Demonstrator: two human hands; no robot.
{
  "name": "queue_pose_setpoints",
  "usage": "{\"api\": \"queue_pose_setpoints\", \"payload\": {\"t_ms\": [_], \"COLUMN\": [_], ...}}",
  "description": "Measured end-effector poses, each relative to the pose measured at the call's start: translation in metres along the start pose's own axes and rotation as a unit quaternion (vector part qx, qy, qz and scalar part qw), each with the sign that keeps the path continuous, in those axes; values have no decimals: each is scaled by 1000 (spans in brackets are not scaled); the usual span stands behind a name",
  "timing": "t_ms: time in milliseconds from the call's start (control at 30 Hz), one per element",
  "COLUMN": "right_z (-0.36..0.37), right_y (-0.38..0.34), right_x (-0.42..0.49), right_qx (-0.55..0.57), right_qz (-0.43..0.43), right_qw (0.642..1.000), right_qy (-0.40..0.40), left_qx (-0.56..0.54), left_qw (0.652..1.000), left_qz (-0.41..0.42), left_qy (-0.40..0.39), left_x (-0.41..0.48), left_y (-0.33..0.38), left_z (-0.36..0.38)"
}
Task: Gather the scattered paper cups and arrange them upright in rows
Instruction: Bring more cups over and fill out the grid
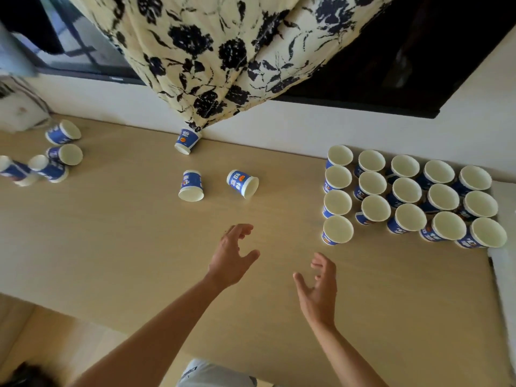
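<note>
Several blue-and-white paper cups stand upright in rows [406, 196] at the right end of the light wooden table [125, 247]. Three cups lie on their sides mid-table: one [191, 185], one [243, 183] to its right, and one [186, 141] by the wall under the curtain. Several more tipped cups [60, 152] are scattered at the far left. My left hand [233, 254] hovers over the table below the two middle cups, fingers spread and holding nothing. My right hand [318, 286] hovers beside it, palm turned inward, fingers relaxed and empty.
A cream curtain [217, 60] with dark floral print hangs down to the table's back edge. A white wall [279, 129] runs behind the table below a dark window. A white object [19, 110] stands at the far left. A white ledge [502, 275] borders the right end.
</note>
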State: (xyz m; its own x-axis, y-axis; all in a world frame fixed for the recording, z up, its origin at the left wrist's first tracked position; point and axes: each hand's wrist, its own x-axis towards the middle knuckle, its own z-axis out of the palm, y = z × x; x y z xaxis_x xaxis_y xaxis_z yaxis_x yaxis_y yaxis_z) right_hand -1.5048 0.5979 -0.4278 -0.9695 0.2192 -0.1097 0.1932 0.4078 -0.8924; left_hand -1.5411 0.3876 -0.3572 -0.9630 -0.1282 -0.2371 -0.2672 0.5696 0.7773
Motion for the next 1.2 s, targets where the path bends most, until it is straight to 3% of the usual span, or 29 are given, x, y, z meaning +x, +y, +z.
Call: {"api": "queue_pose_setpoints", "payload": {"t_ms": [267,367,600,800,967,1100,1200], "right_z": [96,126,179,197,194,179,163], "right_y": [-98,-128,-150,-135,-120,-115,-114], "right_x": [66,109,182,193,175,156,137], "right_qx": [-83,-177,-353,-457,-461,-393,-312], "right_qz": [-80,-94,-100,-97,-103,-58,-4], "right_qw": [989,974,916,866,864,903,936], "right_qy": [-89,-106,-161,-179,-172,-162,-164], "left_qx": [190,300,489,516,483,272,131], "left_qw": [978,945,832,816,850,956,990], "left_qz": [88,126,184,208,164,78,31], "left_qy": [4,-17,-187,-156,-136,-74,-29], "left_x": [90,133,199,208,196,171,147], "left_y": [-56,-63,-76,-96,-124,-142,-140], "left_z": [-110,-137,-152,-146,-141,-136,-125]}}
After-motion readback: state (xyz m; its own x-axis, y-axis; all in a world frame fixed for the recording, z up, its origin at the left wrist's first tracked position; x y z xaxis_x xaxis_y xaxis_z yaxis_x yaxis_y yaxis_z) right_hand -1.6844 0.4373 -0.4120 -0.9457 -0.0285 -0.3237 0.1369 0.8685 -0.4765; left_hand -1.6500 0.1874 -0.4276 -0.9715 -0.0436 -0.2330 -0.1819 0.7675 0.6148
